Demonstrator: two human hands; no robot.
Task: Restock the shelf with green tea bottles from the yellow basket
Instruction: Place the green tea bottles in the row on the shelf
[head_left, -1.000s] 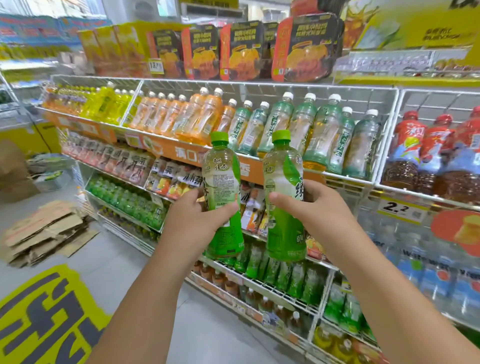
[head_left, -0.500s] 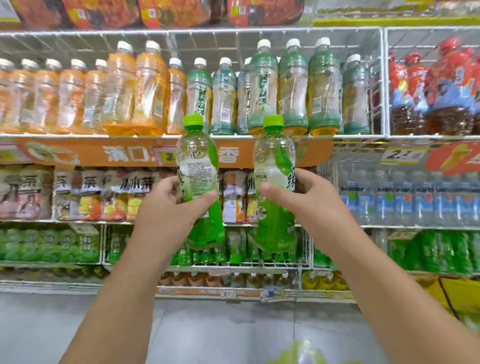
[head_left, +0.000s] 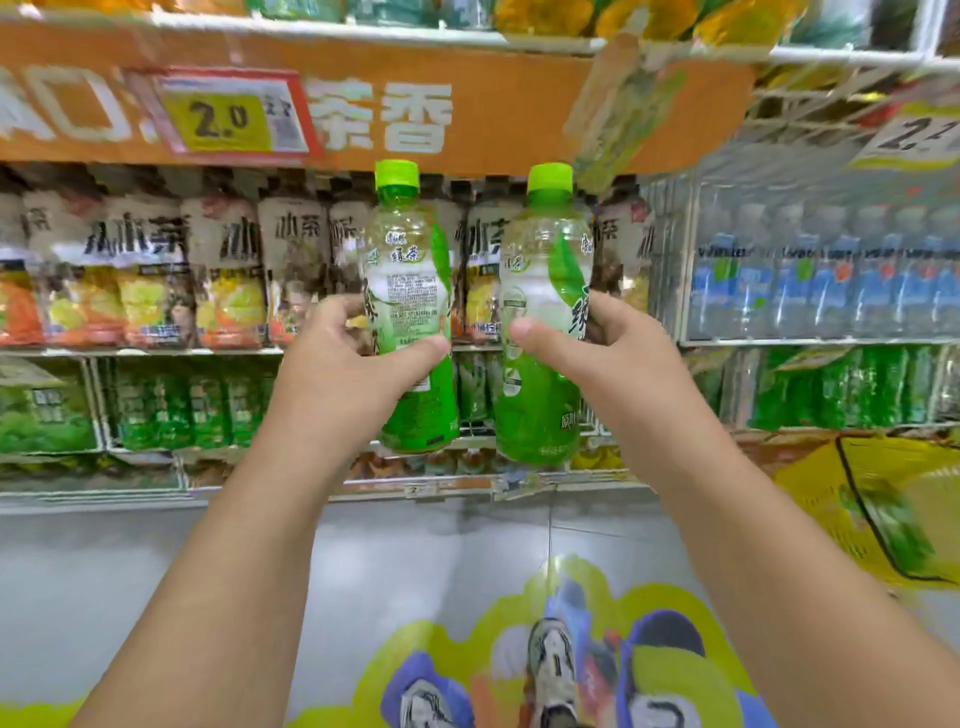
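I hold two green tea bottles upright in front of the shelving, side by side and a little apart. My left hand grips the left bottle around its middle, thumb across the label. My right hand grips the right bottle the same way. Both bottles have light green caps and green labels. The yellow basket sits on the floor at the right, blurred. A row of green tea bottles stands on a low shelf behind my hands.
An orange shelf banner with a 2.0 price tag runs across the top. Brown-and-yellow tea bottles fill the shelf behind. Water bottles stand at the right. A colourful floor sticker lies below.
The view has dropped and closed in on the shelves: the top rows of bottles have left the frame, and the floor and yellow basket came into sight. Both hands still hold their bottles.
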